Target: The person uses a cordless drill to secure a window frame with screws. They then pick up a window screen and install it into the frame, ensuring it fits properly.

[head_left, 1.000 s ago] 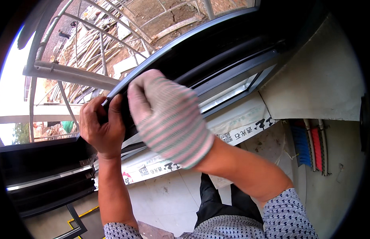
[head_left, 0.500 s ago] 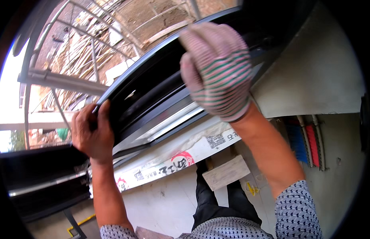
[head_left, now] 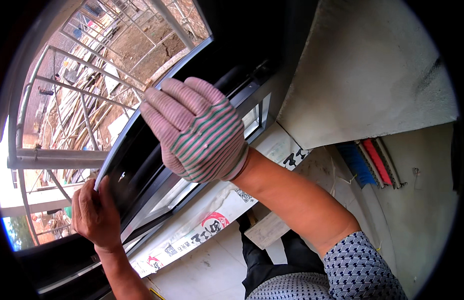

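My bare left hand (head_left: pixel 97 215) is closed around the outer edge of a dark window frame (head_left: pixel 249 95), near its lower left corner, with the thumb on the inner side. My right hand (head_left: pixel 202 135) wears a pink-and-white knit glove with green stripes. Its fingers stretch out over the frame's upper edge, and the palm faces down toward the frame. Whether the palm touches the frame is hidden by the hand. A dark recessed channel runs along the frame between my two hands.
Below the frame lies a sill (head_left: pixel 192 237) covered in white printed film. A pale block (head_left: pixel 266 230) is near my legs. Metal bars (head_left: pixel 62 155) stand outside, with piled timber (head_left: pixel 74 117) beyond. At right are a grey wall panel (head_left: pixel 372 75) and blue and red strips (head_left: pixel 377 162).
My gloved right hand has moved left and down along the frame, its fingers straightening out. My left hand keeps its grip. The view has shifted and tilted.
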The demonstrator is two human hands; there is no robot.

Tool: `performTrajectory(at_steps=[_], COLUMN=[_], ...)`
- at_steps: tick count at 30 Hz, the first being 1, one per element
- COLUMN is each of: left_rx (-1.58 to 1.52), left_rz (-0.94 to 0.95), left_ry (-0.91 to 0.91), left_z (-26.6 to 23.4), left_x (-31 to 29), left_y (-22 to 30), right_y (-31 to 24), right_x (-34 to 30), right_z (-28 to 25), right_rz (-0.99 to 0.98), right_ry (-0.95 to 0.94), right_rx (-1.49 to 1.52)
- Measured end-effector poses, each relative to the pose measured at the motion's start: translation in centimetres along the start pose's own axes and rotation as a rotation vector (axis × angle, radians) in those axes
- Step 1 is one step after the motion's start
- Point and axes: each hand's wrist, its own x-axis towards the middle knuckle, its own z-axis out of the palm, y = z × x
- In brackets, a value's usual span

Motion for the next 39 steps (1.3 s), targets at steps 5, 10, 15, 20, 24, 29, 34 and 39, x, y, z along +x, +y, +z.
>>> performTrajectory(at_steps=[5, 10, 15, 20, 24, 29, 34, 39], left_rx=[0.107, 0.146, 0.139, 0.141, 0.145, 0.113, 0.101, 0.118], left_rz=[0.268, 0.340, 0.305, 0.264, 0.251, 0.173, 0.149, 0.122], left_ry=[-0.071, -0.099, -0.126, -0.130, -0.112, -0.168, -0.136, -0.045], left_z=[-1.3, -1.6, -1.5, -1.2, -0.9, -0.6, -0.4, 0.2], left_x=[1.6, 2.0, 1.8, 1.2, 1.1, 0.4, 0.5, -0.2], left_y=[-0.6, -0.8, -0.9, -0.9, -0.5, -0.6, 0.0, 0.2], right_y=[-0.4, -0.6, -0.6, -0.6, -0.6, -0.7, -0.7, -0.4], right_x=[0.0, -0.1, 0.0, 0.2, 0.0, -0.1, 0.1, -0.2], right_z=[-0.4, -0.7, -0.9, -0.9, -0.5, -0.5, -0.7, 0.3], right_rz=[0.048, 0.090, 0.100, 0.106, 0.093, 0.105, 0.102, 0.020], right_ry=[-0.062, -0.099, -0.100, -0.085, -0.020, -0.040, -0.069, -0.112], right_rx=[0.056, 0.104, 0.121, 0.130, 0.106, 0.107, 0.113, 0.028])
